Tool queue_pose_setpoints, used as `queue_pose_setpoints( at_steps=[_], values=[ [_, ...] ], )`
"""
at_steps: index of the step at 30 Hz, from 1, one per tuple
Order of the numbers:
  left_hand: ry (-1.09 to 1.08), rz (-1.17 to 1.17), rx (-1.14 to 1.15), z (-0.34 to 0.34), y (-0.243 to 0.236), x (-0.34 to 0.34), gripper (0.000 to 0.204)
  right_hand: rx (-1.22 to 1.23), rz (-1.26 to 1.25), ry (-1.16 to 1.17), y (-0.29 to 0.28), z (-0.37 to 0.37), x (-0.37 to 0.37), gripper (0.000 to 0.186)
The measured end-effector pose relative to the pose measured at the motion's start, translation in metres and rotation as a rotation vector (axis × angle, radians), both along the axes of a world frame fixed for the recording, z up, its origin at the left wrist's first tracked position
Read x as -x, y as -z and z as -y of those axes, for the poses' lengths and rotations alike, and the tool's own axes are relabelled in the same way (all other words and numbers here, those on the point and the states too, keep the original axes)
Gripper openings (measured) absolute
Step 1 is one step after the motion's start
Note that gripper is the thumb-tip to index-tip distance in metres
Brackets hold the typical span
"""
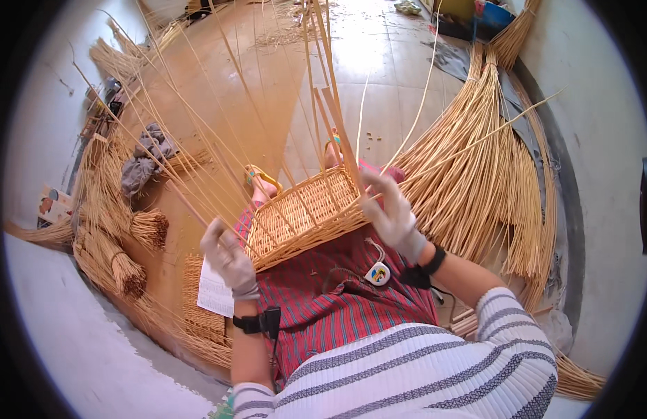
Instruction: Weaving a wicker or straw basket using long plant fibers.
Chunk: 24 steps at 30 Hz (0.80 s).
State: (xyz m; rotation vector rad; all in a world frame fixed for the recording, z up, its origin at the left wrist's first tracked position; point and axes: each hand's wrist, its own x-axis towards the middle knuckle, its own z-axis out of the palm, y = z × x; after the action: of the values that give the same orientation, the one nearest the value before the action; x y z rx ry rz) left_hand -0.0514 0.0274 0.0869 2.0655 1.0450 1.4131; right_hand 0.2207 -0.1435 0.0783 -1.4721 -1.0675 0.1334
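A partly woven wicker basket (302, 213) rests across my lap, with a rectangular woven body and long upright rods rising from its sides. At its left end, my left hand (228, 255), in a pale glove, has its fingers curled round a wicker stake (186, 202). My right hand (393, 215), gloved too, is closed at the basket's right corner. A long wicker rod (487, 133) runs from its fingers up to the right. Flat wooden slats (332, 119) stand up from the basket's far side, close to the right hand.
Large bundles of wicker rods lie at the right (470, 167) and left (107, 188). A round white tape measure (378, 274) sits on my red striped apron (323, 314). Left of my lap are a paper sheet (213, 292) and a woven panel (197, 325). Grey cloth (145, 160) lies farther off.
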Motion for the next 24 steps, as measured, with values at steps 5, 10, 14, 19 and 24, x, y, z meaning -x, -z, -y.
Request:
queue_pose_setpoints(
  at_steps=[5,10,14,19,24],
  values=[
    [0.729,-0.179,0.255,0.003,-0.045,-0.145,0.041,-0.056,-0.493,0.053,0.038,-0.093,-0.004,0.034],
    [0.917,0.052,0.670,-0.038,-0.033,-0.225,0.041,0.123,-0.410,0.334,0.071,-0.117,-0.002,0.042],
    [1.128,0.147,0.966,-0.055,-0.032,-0.231,0.027,0.023,-0.444,0.266,0.068,-0.112,-0.003,0.045],
    [1.051,0.086,0.932,-0.053,-0.026,-0.238,0.018,-0.116,-0.646,0.012,0.056,-0.106,-0.012,0.044],
    [0.944,0.129,0.872,-0.047,-0.030,-0.242,0.017,-0.060,0.373,0.263,0.064,-0.117,-0.037,0.085]
  ],
)
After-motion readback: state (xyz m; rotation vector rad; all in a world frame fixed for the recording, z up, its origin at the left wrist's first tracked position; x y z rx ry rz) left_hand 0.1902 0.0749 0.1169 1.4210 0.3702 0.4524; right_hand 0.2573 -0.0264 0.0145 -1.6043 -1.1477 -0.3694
